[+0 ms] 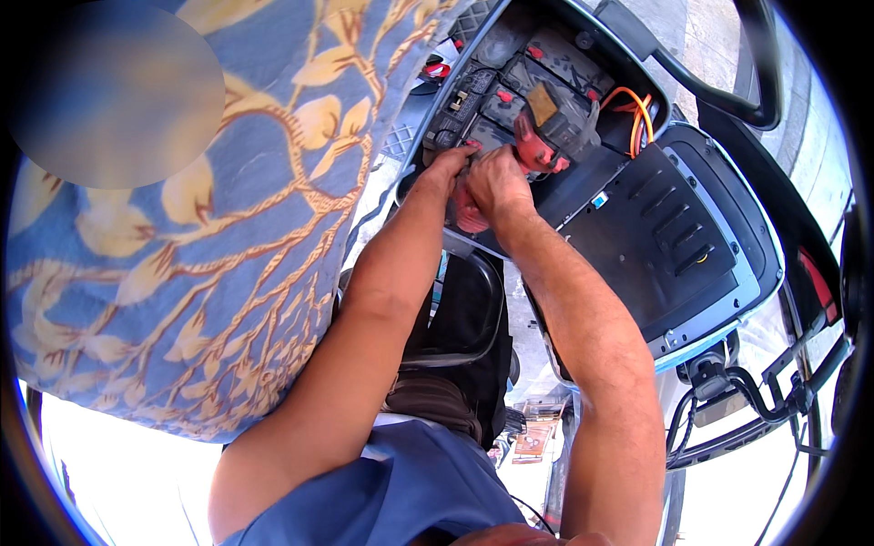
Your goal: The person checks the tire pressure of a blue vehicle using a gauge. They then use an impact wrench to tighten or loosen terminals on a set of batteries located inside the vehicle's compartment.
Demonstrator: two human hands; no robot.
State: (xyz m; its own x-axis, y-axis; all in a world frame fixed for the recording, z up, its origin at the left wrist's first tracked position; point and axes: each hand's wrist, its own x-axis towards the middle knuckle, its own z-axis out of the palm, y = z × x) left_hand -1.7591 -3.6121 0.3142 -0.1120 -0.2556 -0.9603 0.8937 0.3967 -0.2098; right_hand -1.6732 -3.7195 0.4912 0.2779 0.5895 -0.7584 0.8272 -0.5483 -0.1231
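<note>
Both my hands are inside the open compartment (pixel 428 150) of a vehicle, over several dusty dark batteries (pixel 560 59) with red terminal caps. My right hand (pixel 499 182) is closed around a red-and-black cordless power tool (pixel 537 150). The tool's dusty foot, with a yellowish patch on it, sticks out past the knuckles; its reddish body shows below the hand. Close beside it, my left hand (pixel 451 166) has its fingers bent together near a small red piece. What those fingertips grip is hidden.
Orange cables (pixel 643 118) loop at the compartment's right end. Its dark ribbed lid (pixel 674 227) lies swung open to the right. A blue cloth with yellow leaves (pixel 228 237) fills the left side. Black bent tubing (pixel 710 86) stands at the upper right.
</note>
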